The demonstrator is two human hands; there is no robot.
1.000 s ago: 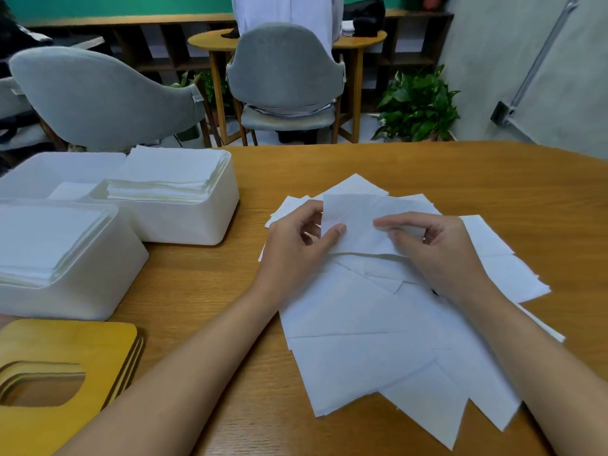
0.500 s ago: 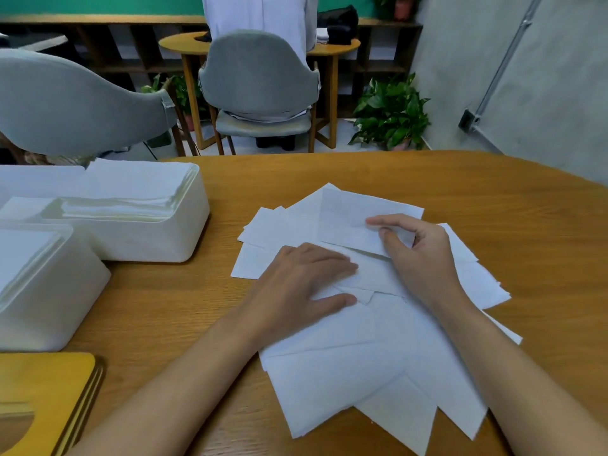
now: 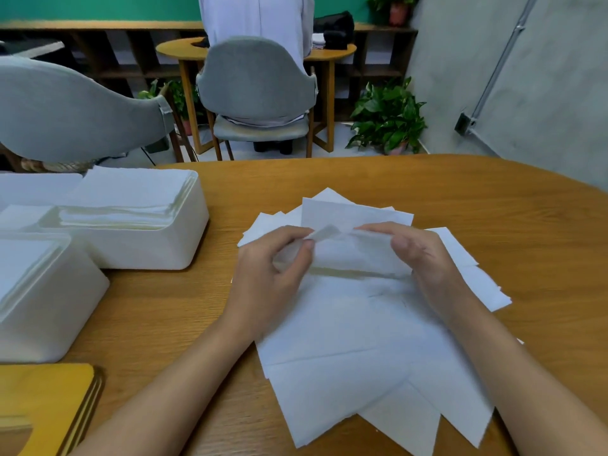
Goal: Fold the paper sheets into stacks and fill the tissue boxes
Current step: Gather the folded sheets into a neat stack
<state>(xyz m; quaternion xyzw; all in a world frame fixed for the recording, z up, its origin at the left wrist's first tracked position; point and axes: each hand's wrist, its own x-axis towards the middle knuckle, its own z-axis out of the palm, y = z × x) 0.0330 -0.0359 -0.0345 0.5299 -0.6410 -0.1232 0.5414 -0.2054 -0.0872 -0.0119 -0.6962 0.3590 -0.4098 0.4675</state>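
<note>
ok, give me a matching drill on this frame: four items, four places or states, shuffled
Items
1. farther tissue box
2. wooden lids
3. loose sheets
4. lifted sheet

States
A. fanned out flat on the table
B. pinched between left hand and right hand
C. stacked at the near left corner
D. filled with stacked sheets

Pairs: 1-D, 2-C, 3-A, 4-B

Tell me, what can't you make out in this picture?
Head view:
- The sheet held by the left hand and right hand: motion blur hides its folds.
- The pile of sheets: overlaps and forearms hide the count.
- The near tissue box: cut off by the left edge.
- The yellow boards: cut off at the bottom-left corner.
</note>
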